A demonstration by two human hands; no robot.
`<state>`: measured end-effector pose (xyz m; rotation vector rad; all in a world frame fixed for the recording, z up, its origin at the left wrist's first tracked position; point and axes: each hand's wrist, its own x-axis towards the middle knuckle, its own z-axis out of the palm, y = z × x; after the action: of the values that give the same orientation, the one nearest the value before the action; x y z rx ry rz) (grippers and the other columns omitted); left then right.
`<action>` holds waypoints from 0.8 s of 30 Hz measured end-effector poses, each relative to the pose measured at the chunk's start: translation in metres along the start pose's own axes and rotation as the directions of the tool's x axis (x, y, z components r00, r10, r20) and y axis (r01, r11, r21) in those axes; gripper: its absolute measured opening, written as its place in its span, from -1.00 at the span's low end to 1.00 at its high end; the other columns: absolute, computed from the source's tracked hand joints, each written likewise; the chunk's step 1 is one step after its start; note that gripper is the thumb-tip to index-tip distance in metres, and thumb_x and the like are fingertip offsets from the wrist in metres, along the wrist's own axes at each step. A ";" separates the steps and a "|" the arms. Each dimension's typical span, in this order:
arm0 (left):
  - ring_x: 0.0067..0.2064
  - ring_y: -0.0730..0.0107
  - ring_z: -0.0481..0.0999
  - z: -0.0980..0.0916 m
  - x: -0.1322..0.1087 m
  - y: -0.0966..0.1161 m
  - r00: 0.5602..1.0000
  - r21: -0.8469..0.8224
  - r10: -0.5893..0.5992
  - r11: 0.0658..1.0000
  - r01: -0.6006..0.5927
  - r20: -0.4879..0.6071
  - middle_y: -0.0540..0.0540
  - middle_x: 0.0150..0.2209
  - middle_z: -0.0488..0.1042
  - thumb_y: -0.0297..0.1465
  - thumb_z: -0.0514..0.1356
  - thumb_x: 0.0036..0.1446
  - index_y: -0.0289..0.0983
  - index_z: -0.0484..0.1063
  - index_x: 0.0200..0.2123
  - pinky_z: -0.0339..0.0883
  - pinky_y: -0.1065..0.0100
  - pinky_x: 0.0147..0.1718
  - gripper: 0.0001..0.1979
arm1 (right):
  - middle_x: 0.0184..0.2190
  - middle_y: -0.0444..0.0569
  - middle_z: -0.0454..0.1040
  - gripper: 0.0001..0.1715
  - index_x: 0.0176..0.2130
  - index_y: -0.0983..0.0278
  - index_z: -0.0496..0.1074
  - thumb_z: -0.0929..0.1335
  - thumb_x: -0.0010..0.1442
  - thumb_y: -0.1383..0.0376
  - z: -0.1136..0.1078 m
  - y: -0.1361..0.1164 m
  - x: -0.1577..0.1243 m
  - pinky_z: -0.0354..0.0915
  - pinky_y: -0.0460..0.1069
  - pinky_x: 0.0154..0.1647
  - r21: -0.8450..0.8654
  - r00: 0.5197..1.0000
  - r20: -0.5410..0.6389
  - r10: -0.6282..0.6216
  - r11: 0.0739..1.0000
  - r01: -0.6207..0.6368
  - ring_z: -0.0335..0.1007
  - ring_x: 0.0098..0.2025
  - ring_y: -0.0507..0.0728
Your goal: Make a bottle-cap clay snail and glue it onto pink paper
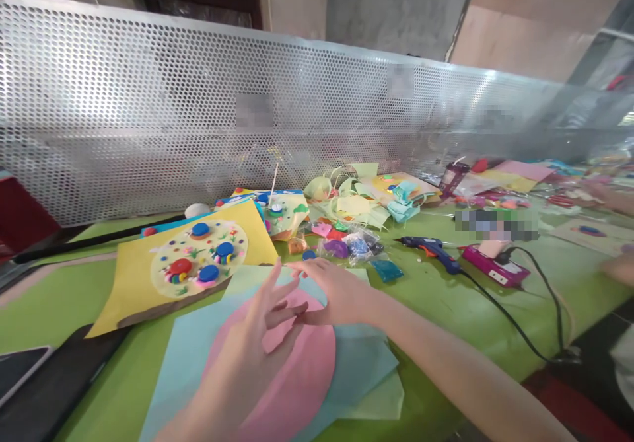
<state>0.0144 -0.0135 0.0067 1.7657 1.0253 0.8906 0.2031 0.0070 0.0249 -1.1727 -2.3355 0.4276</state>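
Both my hands are raised over a large pink paper circle (310, 376), which lies on light blue paper sheets (181, 356) on the green table. My left hand (257, 336) has its fingers spread and holds nothing. My right hand (331, 293) reaches in from the right, fingers bent toward my left fingertips; whether anything small is between them is too small to tell. Just beyond is a blue disc (309, 255). To the left sits a yellow sheet (131, 277) with a decorated cream circle bearing blue and red caps.
Clay packets (356, 244), a glue gun (436, 250) and a magenta power strip (495, 267) with black cords lie to the right. A perforated metal panel (198, 111) stands behind. Phone (20, 369) at left; another person's hand (619, 269) at far right.
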 end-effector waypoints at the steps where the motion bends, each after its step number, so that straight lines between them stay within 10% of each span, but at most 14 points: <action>1: -0.01 0.22 0.46 -0.001 0.002 0.001 0.999 -0.049 -0.045 0.998 0.046 0.011 -0.12 0.04 0.42 -0.35 0.14 0.07 -0.03 -0.17 0.25 0.32 0.19 -0.02 -0.26 | 0.05 0.10 0.31 -0.18 0.17 0.29 0.09 0.41 0.00 0.15 -0.001 0.001 0.000 0.20 0.11 0.01 0.011 1.000 0.013 0.002 1.000 -0.002 0.22 0.06 0.22; 10: -0.18 0.18 0.56 -0.005 0.008 0.005 0.983 -0.124 -0.180 0.977 0.175 -0.030 -0.06 -0.36 0.60 -0.30 0.28 -0.07 -0.19 -0.09 0.24 0.37 0.17 -0.10 -0.15 | 0.04 0.03 0.33 -0.10 0.17 0.22 0.13 0.44 -0.08 0.05 -0.010 -0.003 -0.002 0.16 0.09 0.04 0.074 0.992 0.126 0.023 0.997 -0.033 0.19 0.08 0.23; 18: -0.19 0.20 0.56 -0.017 0.020 0.011 0.967 -0.220 -0.244 0.949 0.225 -0.065 -0.05 -0.38 0.61 -0.26 0.35 -0.15 -0.23 -0.02 0.20 0.35 0.22 -0.10 -0.12 | -0.04 0.06 0.37 -0.50 -0.03 0.20 0.37 0.36 0.05 0.06 -0.053 0.048 -0.021 0.28 0.02 -0.22 -0.087 0.906 0.162 0.392 0.920 -0.383 0.37 -0.15 0.19; 24: -0.14 0.21 0.54 -0.017 0.025 0.011 0.944 -0.287 -0.331 0.905 0.315 -0.006 -0.11 -0.35 0.61 -0.28 0.37 -0.19 -0.33 0.04 0.19 0.35 0.27 -0.09 -0.11 | -0.17 0.03 0.46 -0.55 -0.13 0.24 0.44 0.37 0.02 0.06 -0.047 0.061 -0.017 0.25 -0.04 -0.36 -0.128 0.854 0.263 0.448 0.894 -0.429 0.40 -0.24 0.18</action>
<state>0.0127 0.0122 0.0262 1.2923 1.1258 0.8304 0.2779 0.0315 0.0302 -1.7941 -2.3141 0.7280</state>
